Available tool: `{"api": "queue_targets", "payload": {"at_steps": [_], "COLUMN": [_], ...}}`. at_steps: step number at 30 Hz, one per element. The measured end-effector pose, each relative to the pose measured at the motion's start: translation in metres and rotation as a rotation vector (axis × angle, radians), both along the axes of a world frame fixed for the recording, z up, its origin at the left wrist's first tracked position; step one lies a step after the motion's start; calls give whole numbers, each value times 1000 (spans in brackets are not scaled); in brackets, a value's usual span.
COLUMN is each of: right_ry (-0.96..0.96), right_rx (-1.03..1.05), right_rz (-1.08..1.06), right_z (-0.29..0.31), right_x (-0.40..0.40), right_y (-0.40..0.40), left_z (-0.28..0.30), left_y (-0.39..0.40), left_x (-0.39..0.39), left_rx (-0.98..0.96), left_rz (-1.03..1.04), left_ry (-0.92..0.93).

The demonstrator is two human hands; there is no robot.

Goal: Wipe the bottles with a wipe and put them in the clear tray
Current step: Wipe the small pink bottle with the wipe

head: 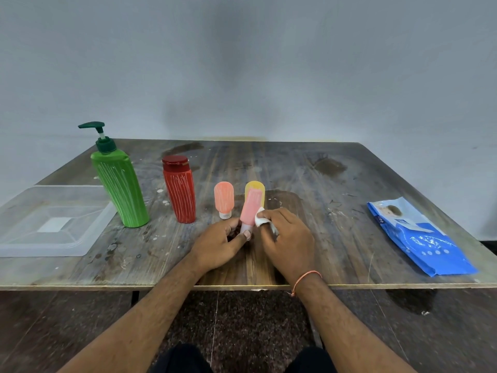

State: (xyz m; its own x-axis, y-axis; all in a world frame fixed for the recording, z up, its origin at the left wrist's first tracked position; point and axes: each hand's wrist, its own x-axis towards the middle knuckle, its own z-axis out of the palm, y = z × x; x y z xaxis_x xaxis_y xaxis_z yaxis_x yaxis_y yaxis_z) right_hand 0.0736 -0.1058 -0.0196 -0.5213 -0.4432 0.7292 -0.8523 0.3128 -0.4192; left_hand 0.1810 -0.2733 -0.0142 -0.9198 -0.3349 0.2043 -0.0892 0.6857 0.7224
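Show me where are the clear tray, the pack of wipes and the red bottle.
clear tray (88, 244): head view, on its near right rim.
pack of wipes (430, 246): head view, on the blue front of the pack.
red bottle (181, 195): head view, on the middle of its body.

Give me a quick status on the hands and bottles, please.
Left hand grips pink bottle by its cap end. Right hand presses wipe to it. Clear tray empty. Nothing in the way.

head view, looking forward and down, near table (336, 184)
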Motion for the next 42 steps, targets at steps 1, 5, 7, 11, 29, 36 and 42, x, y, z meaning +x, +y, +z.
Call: {"api": "queue_targets", "payload": {"at_steps": [1, 5, 7, 11, 29, 36, 42], "right_ry": [-2, 46, 72, 21, -5, -93, -120], "right_rx": [-1, -3, 12, -15, 3, -55, -29], "right_rz": [5, 68, 54, -8, 0, 12, -20], "right_z": [0, 1, 1, -1, -1, 0, -4], "right_x": [0, 2, 3, -1, -1, -4, -7], "right_y": [1, 2, 1, 0, 1, 2, -1], "left_z": [1, 4, 5, 6, 6, 6, 6], "left_y": [1, 3, 3, 3, 3, 2, 2], "left_x": [0, 2, 2, 4, 6, 6, 5], "left_rx": [6, 9, 4, 29, -10, -34, -43], "left_rz": [-4, 3, -3, -13, -32, -44, -44], "left_ry": [0, -17, -17, -12, -28, -42, -57]}}
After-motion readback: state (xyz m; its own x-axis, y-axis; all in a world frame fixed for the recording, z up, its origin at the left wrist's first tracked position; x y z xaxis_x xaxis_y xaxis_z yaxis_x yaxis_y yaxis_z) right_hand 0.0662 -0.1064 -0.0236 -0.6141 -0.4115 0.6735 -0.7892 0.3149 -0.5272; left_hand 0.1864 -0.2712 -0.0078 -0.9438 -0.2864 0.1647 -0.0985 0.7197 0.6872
